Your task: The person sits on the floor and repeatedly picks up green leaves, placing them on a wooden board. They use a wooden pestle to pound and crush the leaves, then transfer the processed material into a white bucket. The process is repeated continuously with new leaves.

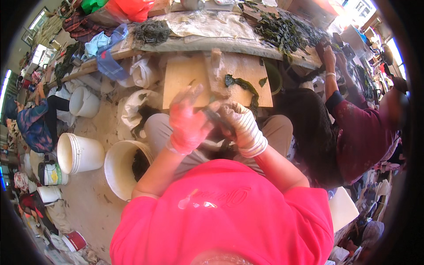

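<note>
My left hand (pixel 189 124), in a thin glove that looks pinkish-red, is blurred over my lap, fingers spread towards the wooden board. Between my hands runs a dark strip of seaweed (pixel 218 118). My right hand (pixel 243 127), in a striped knit glove, has its fingers closed on that strip. The left thumb is close to the strip; blur hides whether it grips. Beyond my hands lies the pale wooden board (pixel 188 78), with a rough wooden block (pixel 217 59) standing on it. A long frond of seaweed (pixel 246 85) drapes over the board's near edge.
A bench edge (pixel 212 45) crosses ahead, bearing a seaweed pile (pixel 281 33) and a dark tangled clump (pixel 152 32). White buckets (pixel 81 154) stand at left; the nearest bucket (pixel 114 169) holds dark material. A person (pixel 361 139) sits close at right; others are at left.
</note>
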Tool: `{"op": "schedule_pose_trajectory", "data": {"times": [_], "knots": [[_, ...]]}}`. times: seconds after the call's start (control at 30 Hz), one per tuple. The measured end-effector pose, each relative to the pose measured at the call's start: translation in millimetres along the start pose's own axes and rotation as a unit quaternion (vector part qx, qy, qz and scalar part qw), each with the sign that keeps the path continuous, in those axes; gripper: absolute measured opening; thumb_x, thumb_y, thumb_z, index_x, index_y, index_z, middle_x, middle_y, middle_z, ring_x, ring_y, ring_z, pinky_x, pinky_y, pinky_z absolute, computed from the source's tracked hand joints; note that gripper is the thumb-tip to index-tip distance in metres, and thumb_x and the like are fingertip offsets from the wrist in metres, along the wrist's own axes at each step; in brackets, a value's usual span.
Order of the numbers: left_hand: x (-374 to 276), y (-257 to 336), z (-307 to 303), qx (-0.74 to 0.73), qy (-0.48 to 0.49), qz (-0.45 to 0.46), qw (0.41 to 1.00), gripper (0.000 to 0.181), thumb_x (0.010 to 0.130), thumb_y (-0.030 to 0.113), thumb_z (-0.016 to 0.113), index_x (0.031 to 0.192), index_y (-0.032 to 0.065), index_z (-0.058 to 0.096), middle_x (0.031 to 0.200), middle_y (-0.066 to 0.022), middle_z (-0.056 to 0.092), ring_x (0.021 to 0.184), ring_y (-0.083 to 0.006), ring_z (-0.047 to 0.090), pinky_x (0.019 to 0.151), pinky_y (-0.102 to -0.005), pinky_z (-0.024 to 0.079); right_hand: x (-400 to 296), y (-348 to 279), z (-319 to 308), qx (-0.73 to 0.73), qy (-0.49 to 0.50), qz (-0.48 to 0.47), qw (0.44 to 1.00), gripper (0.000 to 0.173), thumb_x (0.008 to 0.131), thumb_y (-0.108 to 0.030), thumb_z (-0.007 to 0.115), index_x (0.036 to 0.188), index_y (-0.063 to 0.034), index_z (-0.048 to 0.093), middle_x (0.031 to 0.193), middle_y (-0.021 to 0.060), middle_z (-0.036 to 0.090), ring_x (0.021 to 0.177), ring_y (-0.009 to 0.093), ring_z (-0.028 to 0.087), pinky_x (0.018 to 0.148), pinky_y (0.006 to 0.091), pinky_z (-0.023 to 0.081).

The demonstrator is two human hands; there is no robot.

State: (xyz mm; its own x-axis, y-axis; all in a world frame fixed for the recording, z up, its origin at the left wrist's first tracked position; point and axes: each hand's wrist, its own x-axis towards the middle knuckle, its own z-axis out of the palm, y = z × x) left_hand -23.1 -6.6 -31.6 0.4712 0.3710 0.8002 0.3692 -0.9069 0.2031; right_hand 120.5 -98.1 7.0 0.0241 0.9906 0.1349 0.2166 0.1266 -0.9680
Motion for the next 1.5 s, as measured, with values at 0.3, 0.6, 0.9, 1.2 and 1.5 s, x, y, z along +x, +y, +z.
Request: {"op": "schedule_pose_trajectory", "data": {"times": [0.3, 0.6, 0.9, 1.2, 1.5], "knots": [[9, 7, -11, -0.016, 0.023, 0.108, 0.994, 0.026, 0.069, 0.028, 0.065, 0.093, 0.0198, 0.067, 0.113, -0.0087, 0.055, 0.102, -0.0298, 0.050, 0.083, -0.0375, 0.044, -6, 42, 8, 0.653, -0.192, 0.208, 0.703, 0.027, 0.078, -0.030, 0.065, 0.093, -0.0091, 0.057, 0.085, 0.0010, 0.058, 0.065, 0.014, 0.052, 0.060, 0.0280, 0.044], [9, 10, -11, 0.015, 0.033, 0.075, 0.997, 0.026, 0.069, 0.033, 0.066, 0.091, 0.0189, 0.066, 0.105, -0.0034, 0.055, 0.099, -0.0262, 0.049, 0.081, -0.0342, 0.043, -9, 6, 4, 0.112, 0.002, 0.115, 0.987, 0.042, 0.061, -0.006, 0.075, 0.098, -0.0058, 0.054, 0.081, 0.0090, 0.055, 0.071, 0.027, 0.053, 0.064, 0.0337, 0.046], [9, 21, -14, -0.098, 0.011, -0.014, 0.995, 0.020, 0.058, 0.011, 0.070, 0.072, 0.0094, 0.056, 0.088, -0.0056, 0.054, 0.072, -0.0274, 0.052, 0.063, -0.0357, 0.044, -23, -9, 19, 0.024, 0.201, -0.102, 0.974, 0.031, 0.069, -0.013, 0.069, 0.098, -0.0062, 0.059, 0.096, 0.0057, 0.058, 0.083, 0.021, 0.055, 0.072, 0.0308, 0.046], [18, 35, -16, -0.414, -0.158, -0.306, 0.843, 0.017, 0.081, 0.012, 0.058, 0.089, -0.0024, 0.060, 0.076, -0.0075, 0.058, 0.067, -0.0153, 0.054, 0.063, -0.0267, 0.044, -9, -34, -5, -0.118, 0.106, -0.289, 0.944, 0.029, 0.058, -0.004, 0.071, 0.081, -0.0048, 0.054, 0.069, 0.0092, 0.052, 0.064, 0.029, 0.053, 0.058, 0.0363, 0.043], [16, 30, -10, -0.443, -0.166, -0.348, 0.809, 0.022, 0.080, 0.010, 0.057, 0.101, 0.0024, 0.059, 0.078, -0.0028, 0.060, 0.069, -0.0092, 0.056, 0.061, -0.0232, 0.046, -15, -5, -2, -0.147, 0.164, -0.165, 0.961, 0.022, 0.080, 0.002, 0.060, 0.101, -0.0036, 0.055, 0.093, 0.0038, 0.059, 0.083, 0.011, 0.055, 0.074, 0.0248, 0.045]]}}
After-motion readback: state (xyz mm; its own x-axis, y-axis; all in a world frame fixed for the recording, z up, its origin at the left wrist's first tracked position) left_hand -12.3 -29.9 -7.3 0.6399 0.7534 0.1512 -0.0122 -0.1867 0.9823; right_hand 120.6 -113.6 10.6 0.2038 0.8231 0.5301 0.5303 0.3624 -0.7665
